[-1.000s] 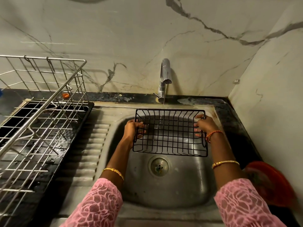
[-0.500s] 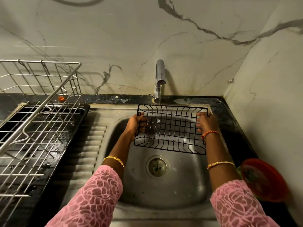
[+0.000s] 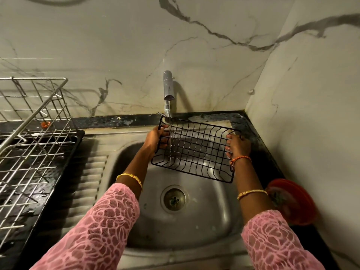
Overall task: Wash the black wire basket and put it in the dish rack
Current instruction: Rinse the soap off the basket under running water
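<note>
**Now under the tap: black wire basket held over the sink**

Far to the left of the frame stands the dish rack (image 3: pixel 33 137), a silver wire frame set on a dark tray, with a small orange object (image 3: pixel 45 124) lying behind its wires near the back wall. Right of it runs the ribbed steel draining board (image 3: pixel 91 172), and then the sink (image 3: pixel 194 221) with its round drain (image 3: pixel 174 198) in the lower middle of the frame.

Above the bowl, at centre, the left hand (image 3: pixel 155 140) clasps the left end of the black wire basket (image 3: pixel 194 151), fingers curled through the wires. The tap (image 3: pixel 168 88) rises from the back ledge in the upper middle, and a thin stream of water (image 3: pixel 169 133) falls through the basket close beside that hand. The basket hangs tilted, its right end higher in the frame and its near edge lower over the bowl.

The right hand (image 3: pixel 237 146) grips the right end, fingers wrapped over the rim. Both forearms wear gold bangles and pink lace sleeves; the right wrist also bears an orange thread. At the lower right, on the dark counter beside the wall, lies a red round item (image 3: pixel 296 203), blurred.
</note>
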